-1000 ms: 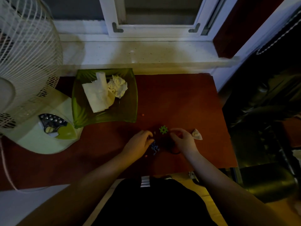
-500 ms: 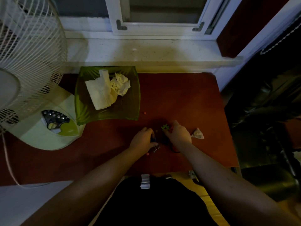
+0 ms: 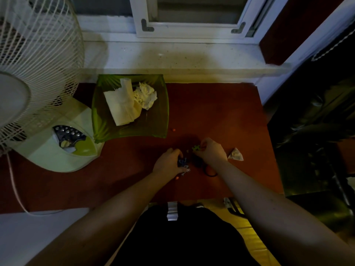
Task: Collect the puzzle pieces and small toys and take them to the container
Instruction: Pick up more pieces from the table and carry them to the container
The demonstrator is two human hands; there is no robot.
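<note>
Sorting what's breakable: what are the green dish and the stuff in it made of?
Green dish: looks like translucent glossy plastic or glass; light shines through its rim. White sheets: soft tissue paper, one folded, one crumpled, matte.

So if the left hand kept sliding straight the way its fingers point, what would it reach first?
Probably the green puzzle piece pinched by the right hand; the left hand, closed over a small blue toy, points up-right toward it. Depth is unclear.

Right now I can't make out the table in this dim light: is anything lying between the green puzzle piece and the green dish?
Nothing visible does. The small green puzzle piece, pinched in the right hand, faces bare red tabletop up to the square green glass dish; a tiny orange bead lies beside that path.
</note>
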